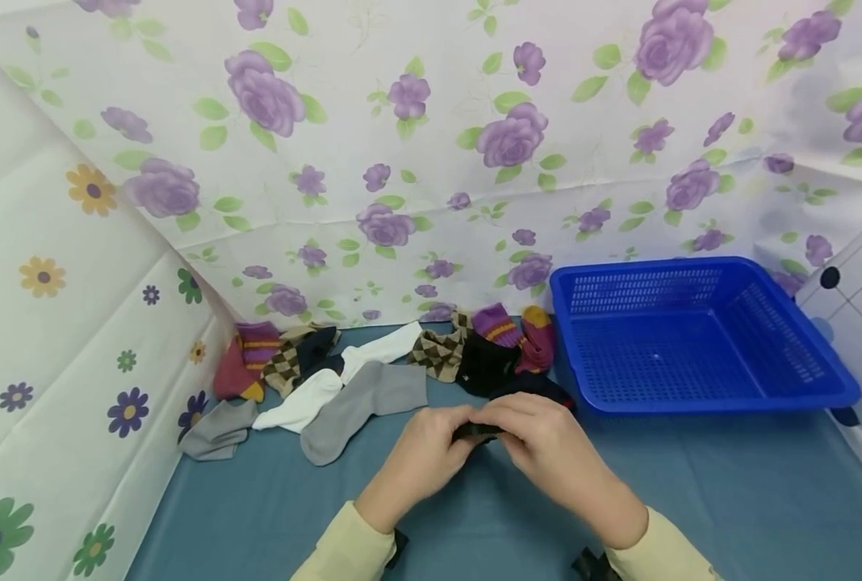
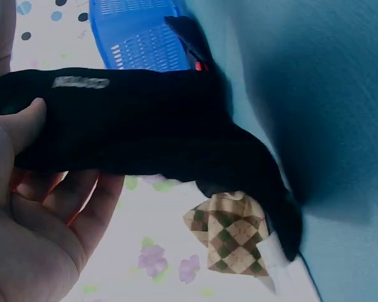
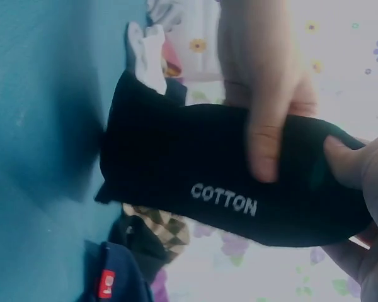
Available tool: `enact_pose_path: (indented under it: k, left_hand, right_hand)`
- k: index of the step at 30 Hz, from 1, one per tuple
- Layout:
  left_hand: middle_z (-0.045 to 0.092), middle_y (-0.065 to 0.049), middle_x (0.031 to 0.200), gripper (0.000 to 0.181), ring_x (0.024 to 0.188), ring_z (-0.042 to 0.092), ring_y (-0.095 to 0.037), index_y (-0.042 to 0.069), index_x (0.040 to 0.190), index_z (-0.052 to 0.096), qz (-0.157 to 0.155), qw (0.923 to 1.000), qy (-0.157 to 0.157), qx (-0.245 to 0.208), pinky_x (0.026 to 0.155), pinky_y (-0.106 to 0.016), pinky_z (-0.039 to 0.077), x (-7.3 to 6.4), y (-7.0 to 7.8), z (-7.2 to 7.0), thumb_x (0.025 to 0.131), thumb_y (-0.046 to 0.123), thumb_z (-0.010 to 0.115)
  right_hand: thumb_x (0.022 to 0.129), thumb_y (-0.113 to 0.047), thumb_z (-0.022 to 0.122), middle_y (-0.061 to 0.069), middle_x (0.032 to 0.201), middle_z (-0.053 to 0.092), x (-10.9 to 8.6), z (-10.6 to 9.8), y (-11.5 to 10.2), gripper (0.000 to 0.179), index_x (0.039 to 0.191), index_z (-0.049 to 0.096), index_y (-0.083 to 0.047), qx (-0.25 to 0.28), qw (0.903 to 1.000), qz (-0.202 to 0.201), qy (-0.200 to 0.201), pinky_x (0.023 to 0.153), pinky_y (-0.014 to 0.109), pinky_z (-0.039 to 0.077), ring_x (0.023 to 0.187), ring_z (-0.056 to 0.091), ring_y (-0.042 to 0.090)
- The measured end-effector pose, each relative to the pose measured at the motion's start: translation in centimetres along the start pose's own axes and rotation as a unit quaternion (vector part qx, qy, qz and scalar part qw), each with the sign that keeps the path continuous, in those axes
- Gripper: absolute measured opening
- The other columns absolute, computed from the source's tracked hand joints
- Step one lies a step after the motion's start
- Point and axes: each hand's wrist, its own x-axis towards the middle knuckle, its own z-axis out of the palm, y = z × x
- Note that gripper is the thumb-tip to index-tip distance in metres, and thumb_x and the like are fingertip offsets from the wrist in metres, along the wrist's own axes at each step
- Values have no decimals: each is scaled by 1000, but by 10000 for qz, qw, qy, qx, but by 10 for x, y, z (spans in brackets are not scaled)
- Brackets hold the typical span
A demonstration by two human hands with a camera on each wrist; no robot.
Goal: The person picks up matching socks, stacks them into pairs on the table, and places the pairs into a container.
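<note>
Grip pinching: left hand (image 1: 431, 450) and right hand (image 1: 547, 442) holding black sock (image 2: 145, 119) between them. I'm probably straightening it, next move likely calling for even tension. Longer grey sock (image 1: 358, 411) lying at ten o'clock, blue basket (image 1: 721, 402) at two.

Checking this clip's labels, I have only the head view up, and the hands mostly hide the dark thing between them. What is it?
Observer: A black sock; its bent shape shows in the left wrist view.
Operator: Anything printed on it?
Observer: Yes, the right wrist view shows white lettering reading COTTON.
Operator: And the dark sock just behind the right hand?
Observer: The right wrist view shows pale marks on its red label.
</note>
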Motion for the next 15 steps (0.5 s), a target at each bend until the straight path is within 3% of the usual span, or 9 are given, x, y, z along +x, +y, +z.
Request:
enact_pose_path:
  k: [3,6,11,15]
  left_hand:
    - [64,9,74,9,53,46,4,28,98,65,21,9996,2,-284,52,-15,40,2,-6,2,93,30,58]
    - [67,8,78,11,54,48,4,27,97,67,-4,9991,47,-421,54,-16,42,2,-13,2,92,32,58]
    - [70,9,88,11,60,54,4,27,98,70,-285,9989,187,-337,55,-17,45,-4,-25,-3,88,27,64]
    - [71,10,94,13,76,62,1,27,99,71,-618,9968,211,-469,63,-17,50,-9,-34,-10,87,23,66]
  right_hand:
    - [75,7,71,-10,104,68,4,-7,1,44,107,69,-23,-2,9994,-12,354,79,17,51,96,63,4]
    - [76,8,69,-8,103,68,6,-16,4,43,106,70,-22,135,9968,155,775,69,12,49,87,63,4]
    - [75,11,69,-6,101,70,5,-28,14,43,104,72,-21,268,9875,645,1416,60,7,43,77,62,3]
    - [73,10,72,-2,97,72,-2,-34,22,38,100,74,-17,259,9792,954,1774,55,9,39,72,59,4]
